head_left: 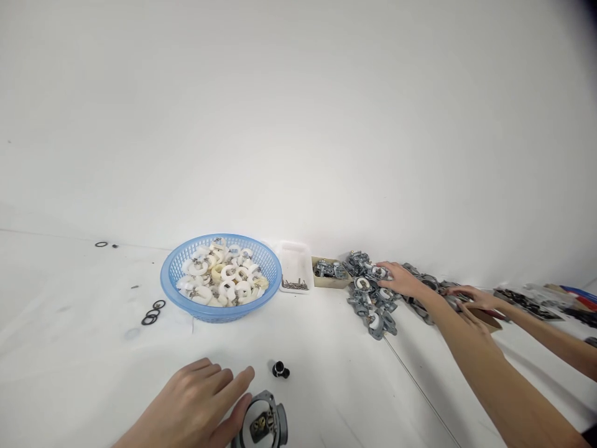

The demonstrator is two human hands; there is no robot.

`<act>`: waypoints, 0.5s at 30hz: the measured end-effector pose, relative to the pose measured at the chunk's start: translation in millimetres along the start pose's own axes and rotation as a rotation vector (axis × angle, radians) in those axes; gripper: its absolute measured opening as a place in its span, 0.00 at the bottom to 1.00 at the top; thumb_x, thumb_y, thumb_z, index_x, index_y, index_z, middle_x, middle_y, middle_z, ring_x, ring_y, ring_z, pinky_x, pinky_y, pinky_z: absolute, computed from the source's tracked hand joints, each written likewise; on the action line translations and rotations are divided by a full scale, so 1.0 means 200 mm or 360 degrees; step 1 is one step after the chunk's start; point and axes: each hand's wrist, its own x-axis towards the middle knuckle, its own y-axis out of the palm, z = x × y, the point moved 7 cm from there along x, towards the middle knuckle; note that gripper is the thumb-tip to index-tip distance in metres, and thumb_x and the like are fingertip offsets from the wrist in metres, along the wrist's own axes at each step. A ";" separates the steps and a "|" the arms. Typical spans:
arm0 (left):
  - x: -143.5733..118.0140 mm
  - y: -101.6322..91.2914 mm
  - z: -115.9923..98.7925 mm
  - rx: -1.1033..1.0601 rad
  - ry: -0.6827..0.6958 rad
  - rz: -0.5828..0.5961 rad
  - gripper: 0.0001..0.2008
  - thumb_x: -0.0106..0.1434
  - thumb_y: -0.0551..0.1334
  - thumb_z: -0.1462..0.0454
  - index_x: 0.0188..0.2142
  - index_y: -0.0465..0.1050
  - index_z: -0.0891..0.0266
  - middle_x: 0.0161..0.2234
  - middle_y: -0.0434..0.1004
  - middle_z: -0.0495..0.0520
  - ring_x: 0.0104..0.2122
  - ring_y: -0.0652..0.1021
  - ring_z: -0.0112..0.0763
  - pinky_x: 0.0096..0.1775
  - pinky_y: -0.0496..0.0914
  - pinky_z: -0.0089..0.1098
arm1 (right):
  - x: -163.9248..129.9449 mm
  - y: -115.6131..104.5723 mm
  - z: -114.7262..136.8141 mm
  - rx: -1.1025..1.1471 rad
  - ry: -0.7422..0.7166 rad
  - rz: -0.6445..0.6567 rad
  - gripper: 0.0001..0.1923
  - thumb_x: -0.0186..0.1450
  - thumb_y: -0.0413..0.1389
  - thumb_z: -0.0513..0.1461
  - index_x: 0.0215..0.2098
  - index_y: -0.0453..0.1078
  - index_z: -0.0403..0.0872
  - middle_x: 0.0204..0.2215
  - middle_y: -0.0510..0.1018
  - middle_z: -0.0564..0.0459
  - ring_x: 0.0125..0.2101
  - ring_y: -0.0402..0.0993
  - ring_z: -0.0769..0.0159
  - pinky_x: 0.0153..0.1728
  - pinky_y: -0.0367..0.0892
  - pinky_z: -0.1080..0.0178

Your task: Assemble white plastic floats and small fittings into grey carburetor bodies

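Note:
My left hand lies flat on the white table at the bottom edge, fingers spread, with the thumb against a grey metal carburetor body. A small black knob stands just beyond it. My right arm stretches from the lower right, and my right hand rests with its fingers extended on a pile of grey metal castings. Nothing is lifted by either hand.
A blue plastic basket holds several white rings. Beside it are a white tray of small pins and a tan box of metal bits. Black O-rings lie at the left. Another person's hand reaches in from the right.

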 end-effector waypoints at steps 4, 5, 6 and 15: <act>0.00 -0.01 0.00 -0.0039 -0.0016 0.0007 0.12 0.79 0.53 0.66 0.48 0.77 0.56 0.24 0.80 0.44 0.18 0.81 0.34 0.21 0.73 0.36 | -0.20 0.10 0.10 0.0069 -0.0112 0.0350 0.18 0.78 0.63 0.45 0.62 0.74 0.47 0.59 0.79 0.44 0.53 0.81 0.53 0.53 0.81 0.47; 0.00 -0.01 0.00 -0.0049 -0.0015 0.0014 0.12 0.79 0.54 0.66 0.48 0.76 0.56 0.24 0.80 0.44 0.18 0.81 0.34 0.21 0.73 0.36 | -0.26 0.14 0.13 0.0076 -0.0139 0.0453 0.18 0.78 0.64 0.45 0.62 0.74 0.46 0.59 0.79 0.45 0.52 0.82 0.53 0.52 0.81 0.48; 0.01 -0.01 -0.01 -0.0059 -0.0010 0.0023 0.12 0.79 0.54 0.66 0.48 0.76 0.56 0.24 0.80 0.44 0.18 0.81 0.34 0.21 0.73 0.36 | -0.31 0.19 0.16 0.0073 -0.0163 0.0536 0.18 0.78 0.64 0.45 0.62 0.74 0.46 0.58 0.80 0.45 0.52 0.82 0.53 0.52 0.81 0.48; 0.02 -0.01 -0.03 0.0091 -0.0014 -0.0031 0.15 0.76 0.53 0.66 0.44 0.79 0.53 0.21 0.76 0.42 0.17 0.78 0.31 0.22 0.75 0.30 | -0.40 0.25 0.27 -0.0074 -0.0200 0.0615 0.17 0.78 0.63 0.46 0.59 0.76 0.46 0.57 0.80 0.46 0.52 0.82 0.52 0.52 0.81 0.48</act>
